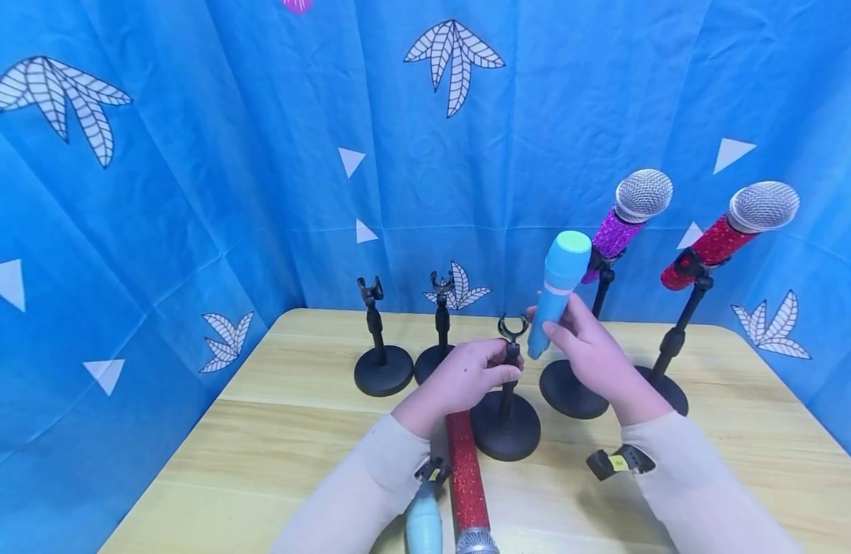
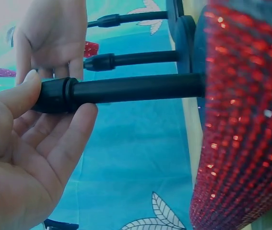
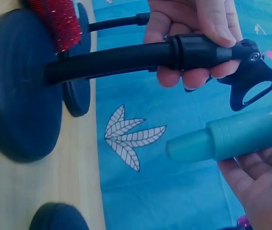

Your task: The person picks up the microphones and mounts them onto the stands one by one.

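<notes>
My left hand (image 1: pixel 470 375) grips the upper post of a black microphone stand (image 1: pixel 506 425), just below its forked clip (image 3: pixel 255 86). The stand's round base sits on the table. In my right hand (image 1: pixel 595 350) is a light blue microphone (image 1: pixel 559 285), held tilted with its head up and its tapered tail low, beside the clip. The right wrist view shows that tail apart from the clip. Under my left forearm lie a red glittery microphone (image 1: pixel 468 477), large in the left wrist view, and another light blue microphone (image 1: pixel 424 523), partly covered by the sleeve.
Two stands with bare clips, a left one (image 1: pixel 384 369) and a middle one (image 1: pixel 442 319), stand at the back left. At the right, a purple microphone (image 1: pixel 615 231) and a red microphone (image 1: pixel 719 242) sit in stands. A blue curtain (image 1: pixel 273 154) hangs behind the wooden table (image 1: pixel 259 431).
</notes>
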